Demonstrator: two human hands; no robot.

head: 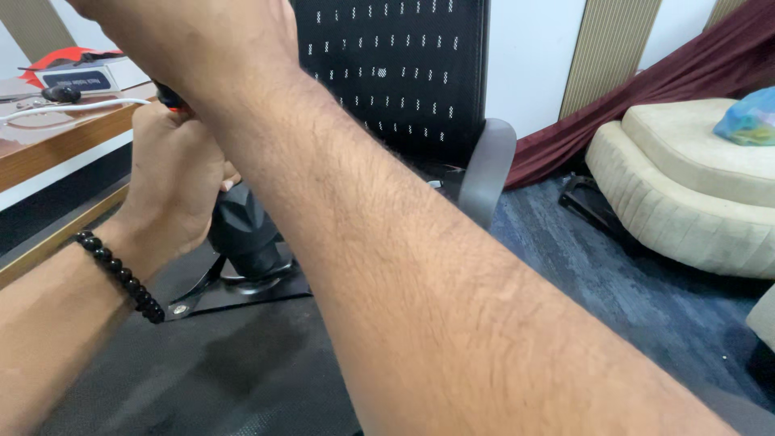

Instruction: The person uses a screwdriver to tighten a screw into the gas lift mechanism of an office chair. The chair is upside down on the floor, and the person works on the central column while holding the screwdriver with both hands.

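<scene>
My left hand [173, 182], with a black bead bracelet [121, 274] on its wrist, is closed in a fist around a tool with a red and black handle [171, 98]. Only a small part of the handle shows above the fist. My right hand [194, 36] sits directly above it at the top left, back towards the camera. Its fingers are hidden, and its forearm crosses the whole picture. Below the left hand, a black ribbed cylinder [242, 230] stands on a dark metal plate [242, 295] of an office chair.
The chair's black mesh back [395, 73] and grey armrest [484, 169] lie behind my arm. At the left is a wooden desk [64, 141] with a white cable and a box. A beige cushioned seat [686, 186] holding a blue bag [747, 117] stands at the right on blue carpet.
</scene>
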